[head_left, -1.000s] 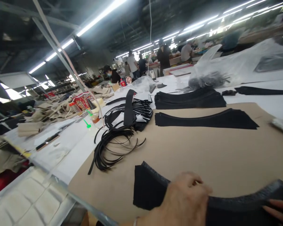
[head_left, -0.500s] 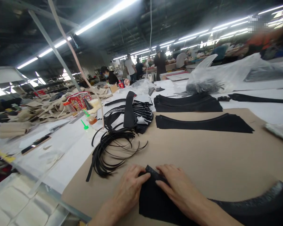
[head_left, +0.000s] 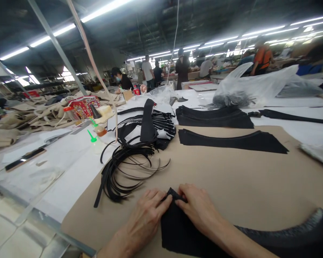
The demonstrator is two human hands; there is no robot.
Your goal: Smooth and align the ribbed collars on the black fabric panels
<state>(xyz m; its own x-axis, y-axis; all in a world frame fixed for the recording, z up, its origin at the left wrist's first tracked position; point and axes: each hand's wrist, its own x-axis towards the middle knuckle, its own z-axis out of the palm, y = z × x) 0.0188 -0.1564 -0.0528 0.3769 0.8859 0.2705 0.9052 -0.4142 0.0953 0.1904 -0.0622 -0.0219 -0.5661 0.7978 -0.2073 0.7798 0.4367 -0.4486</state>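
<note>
A curved black fabric piece [head_left: 177, 229] lies on the brown sheet in front of me, its far right edge shiny and textured. My left hand [head_left: 148, 213] presses its thumb on the piece's top left corner, with the other fingers bent beside it. My right hand [head_left: 197, 206] pinches the top edge just right of that corner, thumb and fingertips drawn together. The right forearm covers the middle of the piece. Left of the hands, a coil of thin black strips [head_left: 115, 175] rests near a pile of black cut pieces [head_left: 161, 123].
Another curved black piece [head_left: 231, 141] lies ahead on the brown sheet [head_left: 218, 172], with a stack of similar ones [head_left: 212, 116] behind it. Glue bottles [head_left: 98, 129], a phone [head_left: 25, 158] and a red patterned box [head_left: 84, 105] stand or lie left. A clear plastic bag [head_left: 247, 87] sits at back right.
The right hand's fingers have drawn in from lying spread to pinching the edge nearer the corner. The edge at the corner appears turned over more. The view has shifted slightly.
</note>
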